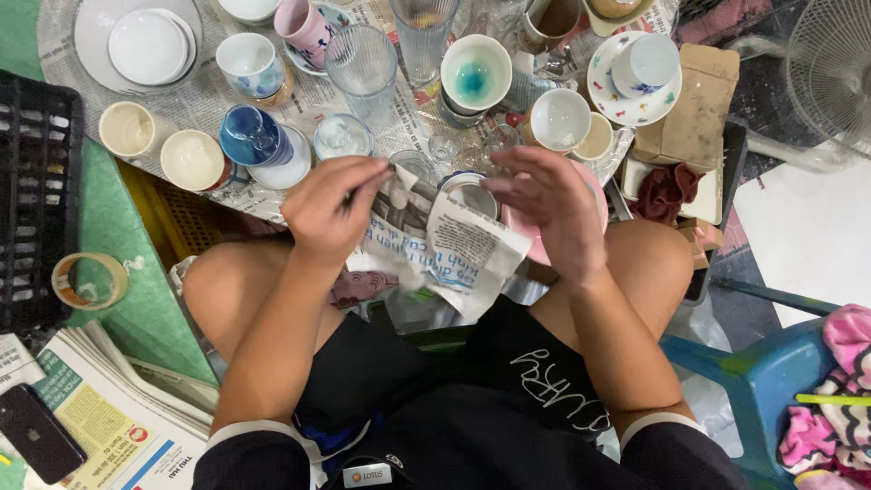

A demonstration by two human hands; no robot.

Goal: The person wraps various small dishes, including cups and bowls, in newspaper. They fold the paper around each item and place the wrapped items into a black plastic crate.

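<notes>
Seated among crockery, wrapping under way: left hand (pixel 334 204) pinching the upper edge of a sheet of newspaper (pixel 445 249), fingers clamped on the paper; right hand (pixel 549 204) at three o'clock of it, fingers spread and loosely curled, seemingly touching the sheet's far side, nothing firmly gripped. Newspaper crumpled, printed in black and blue, draped over the lap between the knees, at six o'clock of the spread of cups; whatever sits inside mostly hidden, only a pale rim (pixel 469 186) showing at its top edge. Wrap judged barely begun: paper loose and unfolded, corners hanging free. Many pieces lying bare at twelve o'clock, among them a teal-glazed cup (pixel 475 73), a ribbed glass (pixel 363 68) and a blue cup on its side (pixel 254 136). Stack of fresh newspapers (pixel 109 417) at seven o'clock, roll of tape (pixel 89 281) at nine, on the green floor (pixel 118 236).
</notes>
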